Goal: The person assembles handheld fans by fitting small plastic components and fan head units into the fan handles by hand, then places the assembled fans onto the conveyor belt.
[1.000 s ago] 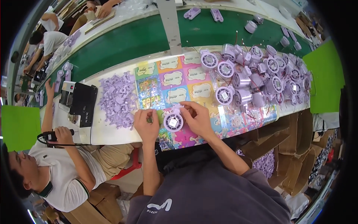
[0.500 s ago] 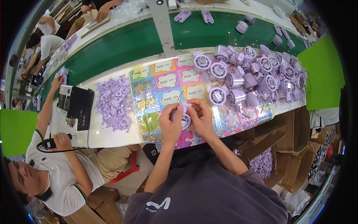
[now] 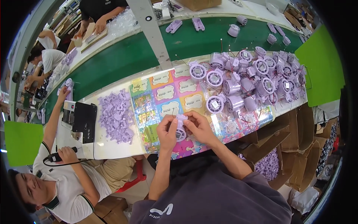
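Between my two hands is a lilac round fan housing with a small lilac block at its top, just above the table's front edge. My left hand grips it from the left, thumb and fingers bent in. My right hand pinches the upper block from the right with thumb and forefinger. Colourful printed sheets lie under both hands. To the right spreads a heap of similar lilac fan housings with thin wires. A pile of small lilac plastic parts lies to the left.
Beyond the table runs a green conveyor belt, with a metal post before it. At left a co-worker's hand holds a black corded tool near a black boxy device. Cardboard boxes stand at lower right.
The whole view has shifted and turned slightly. My hands stay on the fan housing, its block now showing more plainly between my fingertips. The co-worker's far hand remains at the belt.
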{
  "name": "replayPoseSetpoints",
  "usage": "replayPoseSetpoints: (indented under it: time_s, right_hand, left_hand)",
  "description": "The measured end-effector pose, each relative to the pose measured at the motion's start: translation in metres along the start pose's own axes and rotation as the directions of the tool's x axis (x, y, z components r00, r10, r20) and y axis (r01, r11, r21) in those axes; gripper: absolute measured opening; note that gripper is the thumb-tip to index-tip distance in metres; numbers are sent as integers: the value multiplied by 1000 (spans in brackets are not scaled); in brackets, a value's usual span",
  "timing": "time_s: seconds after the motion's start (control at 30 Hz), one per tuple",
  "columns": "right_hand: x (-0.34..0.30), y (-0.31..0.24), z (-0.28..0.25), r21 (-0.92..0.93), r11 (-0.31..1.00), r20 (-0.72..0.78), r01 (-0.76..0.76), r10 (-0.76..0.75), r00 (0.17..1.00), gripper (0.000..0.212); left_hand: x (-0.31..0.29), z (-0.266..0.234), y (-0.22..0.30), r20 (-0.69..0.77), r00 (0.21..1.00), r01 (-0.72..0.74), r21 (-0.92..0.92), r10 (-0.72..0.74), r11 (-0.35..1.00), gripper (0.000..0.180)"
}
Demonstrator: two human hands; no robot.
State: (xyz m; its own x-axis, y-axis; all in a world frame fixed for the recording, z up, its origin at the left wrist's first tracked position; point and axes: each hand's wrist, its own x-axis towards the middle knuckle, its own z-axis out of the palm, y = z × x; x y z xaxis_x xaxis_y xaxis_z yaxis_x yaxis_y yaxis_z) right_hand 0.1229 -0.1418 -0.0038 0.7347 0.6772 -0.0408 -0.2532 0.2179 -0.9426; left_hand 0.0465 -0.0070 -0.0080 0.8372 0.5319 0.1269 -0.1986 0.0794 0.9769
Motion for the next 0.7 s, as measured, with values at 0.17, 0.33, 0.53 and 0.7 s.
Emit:
replayPoseSetpoints:
  time_s: [0.17,0.33,0.53,0.7]
  right_hand:
    - [1,-4,-2,37,993,64,-109,107,992,24]
    - [11,-10,-6,-4,987,138,-161,160,977,25]
    - [10,6,-1,-1,1000,-13,19,-19,1000,18]
    - [-1,-10,14,-582,725,142,369,-356,924,43]
  left_hand:
    - [-1,-5,0,1,1000,-26,93,26,995,8]
    - [-1,-9,-3,-18,999,-42,107,45,993,8]
    - [0,-5,2,-132,985,109,-18,-110,994,14]
    - [1,-1,-3,-344,920,129,-189,-189,974,19]
